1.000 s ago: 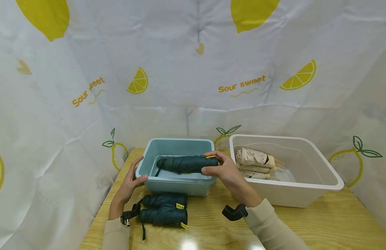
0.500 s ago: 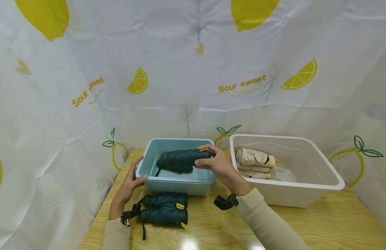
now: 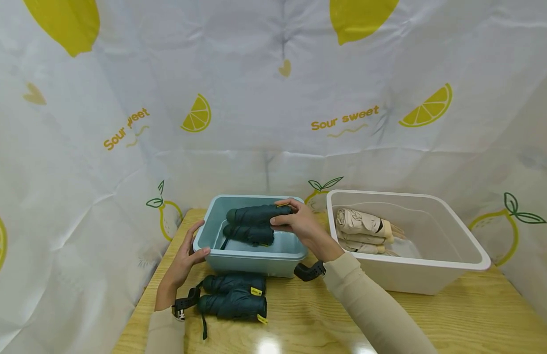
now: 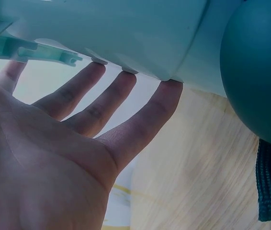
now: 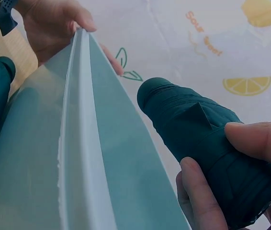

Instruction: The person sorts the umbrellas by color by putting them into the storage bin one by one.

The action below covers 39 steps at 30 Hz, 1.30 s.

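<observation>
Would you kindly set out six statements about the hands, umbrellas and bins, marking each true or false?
The right hand holds a dark folded umbrella. True.
The left hand touches the blue bin. True.
No umbrella lies inside the blue bin. False: another umbrella lies there.
Beige rolled bundles lie inside the white bin. True.
The white bin stands left of the blue bin. False: it stands on the right.
Three umbrellas lie on the table. False: two umbrellas lie on the table.
</observation>
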Available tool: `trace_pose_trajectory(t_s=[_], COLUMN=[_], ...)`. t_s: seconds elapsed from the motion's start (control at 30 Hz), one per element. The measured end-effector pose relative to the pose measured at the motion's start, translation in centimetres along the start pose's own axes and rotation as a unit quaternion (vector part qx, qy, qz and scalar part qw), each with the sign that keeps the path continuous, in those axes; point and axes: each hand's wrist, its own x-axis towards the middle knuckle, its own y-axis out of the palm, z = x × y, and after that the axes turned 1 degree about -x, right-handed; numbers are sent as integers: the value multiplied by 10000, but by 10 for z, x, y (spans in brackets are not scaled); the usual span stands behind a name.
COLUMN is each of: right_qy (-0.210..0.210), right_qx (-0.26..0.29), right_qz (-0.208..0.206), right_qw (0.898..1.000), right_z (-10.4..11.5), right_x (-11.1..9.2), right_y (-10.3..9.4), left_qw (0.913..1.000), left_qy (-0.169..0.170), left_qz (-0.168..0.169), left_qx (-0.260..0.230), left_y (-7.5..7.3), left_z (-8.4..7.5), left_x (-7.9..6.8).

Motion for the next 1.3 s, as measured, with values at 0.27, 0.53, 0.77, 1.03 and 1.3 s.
trace_pose_trajectory(t_s=[0.27,0.53,0.77,1.03,1.3], right_qy=[172,300,459,580,668], right_qx=[-82,-224,-493,-699,-826], right_qz=[-154,-125,-86,-71,103], right_qw=[9997,9992,9977,9958,9943], right_z=[1,3,4,-1,-7], right_x=[14,26,37,49,57], right_y=[5,8,9,14,24], left_qw=[10000,10000,10000,10000,10000], left_qy=[-45,-45,-9,5,6], left_qz=[-24,-23,15,15,-10], left_qx=[25,-3,21,-12,22], left_y=[0,0,1,1,1], left_z=[-1,-1,-3,-4,-5], left_x=[0,0,-1,-1,-1])
